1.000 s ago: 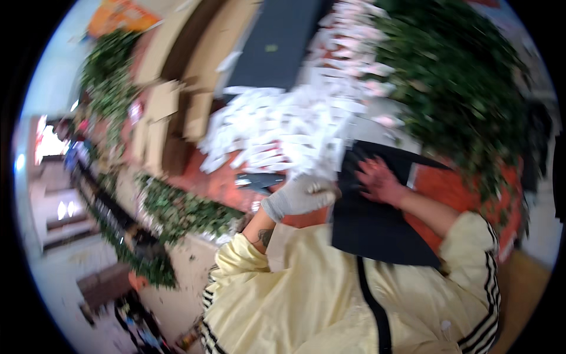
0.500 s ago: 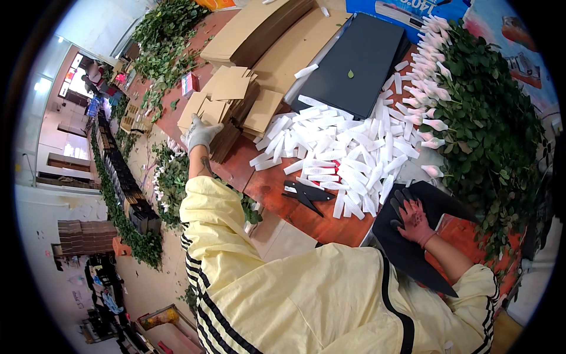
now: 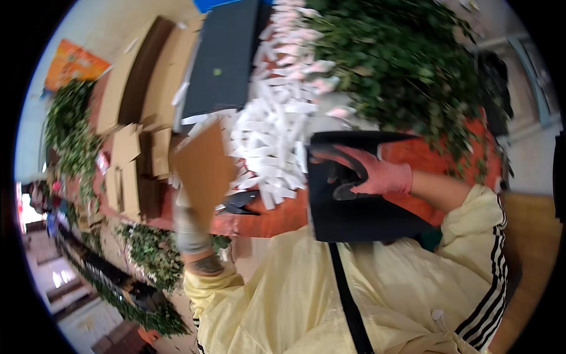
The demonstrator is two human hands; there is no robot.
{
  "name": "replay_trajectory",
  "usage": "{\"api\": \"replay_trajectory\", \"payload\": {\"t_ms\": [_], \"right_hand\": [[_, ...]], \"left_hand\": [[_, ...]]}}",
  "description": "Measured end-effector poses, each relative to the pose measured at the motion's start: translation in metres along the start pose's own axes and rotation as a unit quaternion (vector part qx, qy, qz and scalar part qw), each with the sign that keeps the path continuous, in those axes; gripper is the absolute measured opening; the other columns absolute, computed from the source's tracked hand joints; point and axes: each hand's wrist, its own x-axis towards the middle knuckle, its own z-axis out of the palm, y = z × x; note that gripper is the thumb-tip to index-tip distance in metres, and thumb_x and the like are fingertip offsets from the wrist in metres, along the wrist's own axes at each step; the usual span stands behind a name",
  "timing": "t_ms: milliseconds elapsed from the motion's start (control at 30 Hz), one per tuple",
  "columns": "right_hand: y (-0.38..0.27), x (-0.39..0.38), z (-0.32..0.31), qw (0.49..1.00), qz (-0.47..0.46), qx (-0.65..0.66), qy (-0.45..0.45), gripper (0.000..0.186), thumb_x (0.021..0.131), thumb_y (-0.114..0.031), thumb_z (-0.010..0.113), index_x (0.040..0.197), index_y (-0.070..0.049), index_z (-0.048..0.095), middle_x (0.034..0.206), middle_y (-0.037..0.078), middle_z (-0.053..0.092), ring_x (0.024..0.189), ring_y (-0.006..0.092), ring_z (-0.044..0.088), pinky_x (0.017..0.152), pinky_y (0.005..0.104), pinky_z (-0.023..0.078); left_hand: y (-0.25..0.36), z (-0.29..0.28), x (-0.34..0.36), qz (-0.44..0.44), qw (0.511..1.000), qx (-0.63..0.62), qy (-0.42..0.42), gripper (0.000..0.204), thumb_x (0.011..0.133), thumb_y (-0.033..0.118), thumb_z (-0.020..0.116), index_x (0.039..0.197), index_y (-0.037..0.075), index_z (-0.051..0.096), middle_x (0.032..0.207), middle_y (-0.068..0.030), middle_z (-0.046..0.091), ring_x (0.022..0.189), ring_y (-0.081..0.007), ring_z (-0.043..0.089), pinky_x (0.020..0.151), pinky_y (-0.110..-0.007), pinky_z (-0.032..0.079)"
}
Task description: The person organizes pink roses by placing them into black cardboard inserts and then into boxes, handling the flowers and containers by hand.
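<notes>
My left hand (image 3: 192, 230), in a white glove and smeared by motion, grips a brown cardboard piece (image 3: 203, 171) that stands tilted above the table's front edge. My right hand (image 3: 367, 172), in a pink and black glove, has its fingers spread over a folded black sheet (image 3: 368, 219) lying close to my body. Between the hands lies a heap of white mesh sleeves (image 3: 268, 141). Black-handled pliers or a stapler (image 3: 240, 203) rest just in front of that heap.
Cardboard stacks (image 3: 124, 159) stand at the left, beside flat black sheets (image 3: 218, 59). Pale pink roses (image 3: 295, 41) in white sleeves, with thick green leaves (image 3: 401, 71), fill the far right. More greenery (image 3: 150, 253) lies below the table's left side.
My left hand has come from the cardboard stack toward me with a cardboard piece. My right hand's fingers are raised and more curved over the black sheet. The view has swung to the right.
</notes>
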Motion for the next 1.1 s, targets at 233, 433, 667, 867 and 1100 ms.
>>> {"api": "replay_trajectory", "payload": {"t_ms": [233,433,667,867,1100], "right_hand": [[-0.08,-0.067,-0.071,0.887,0.079,0.435,0.134,0.055,0.075,-0.009,0.066,0.123,-0.001,0.042,0.106,0.016,0.059,0.077,0.0219,0.065,0.057,0.0276,0.053],[0.016,-0.061,-0.026,0.867,0.258,0.426,-0.029,0.03,0.085,-0.035,0.058,0.079,-0.005,0.058,0.062,0.003,0.055,0.052,0.0081,0.051,0.042,0.0215,0.036],[0.072,-0.017,0.024,0.875,0.304,0.367,0.088,0.026,0.081,-0.025,0.063,0.088,0.0,0.061,0.07,0.007,0.063,0.059,0.0143,0.064,0.043,0.0261,0.049],[0.067,-0.001,0.015,0.858,0.433,0.269,0.066,0.028,0.081,-0.023,0.059,0.092,0.003,0.059,0.069,0.011,0.063,0.05,0.0189,0.062,0.041,0.0289,0.05],[0.07,-0.003,0.028,0.926,0.371,0.001,0.071,0.038,0.085,-0.033,0.049,0.099,0.001,0.058,0.068,0.014,0.062,0.055,0.0196,0.063,0.069,0.036,0.05]], "left_hand": [[-0.047,0.093,0.041,-0.089,0.964,0.143,-0.204,0.073,0.081,0.043,0.06,0.131,-0.004,0.038,0.121,-0.0178,0.05,0.112,-0.0217,0.049,0.091,-0.032,0.04],[-0.103,0.075,0.011,-0.211,0.865,0.308,-0.335,0.056,0.072,0.008,0.059,0.127,0.002,0.047,0.12,-0.0163,0.054,0.108,-0.0249,0.054,0.092,-0.034,0.042],[-0.186,0.071,-0.014,-0.056,0.873,0.341,-0.344,0.038,0.081,0.009,0.054,0.118,0.005,0.056,0.119,-0.0145,0.056,0.108,-0.0294,0.055,0.094,-0.034,0.042],[-0.194,0.083,-0.023,-0.006,0.887,0.39,-0.246,0.028,0.076,0.013,0.058,0.103,0.007,0.062,0.104,-0.0122,0.06,0.096,-0.0289,0.058,0.083,-0.034,0.046],[-0.197,0.089,-0.032,-0.017,0.895,0.424,-0.136,0.024,0.072,0.007,0.059,0.096,0.009,0.064,0.093,-0.0085,0.062,0.086,-0.0263,0.059,0.074,-0.035,0.047]]}}
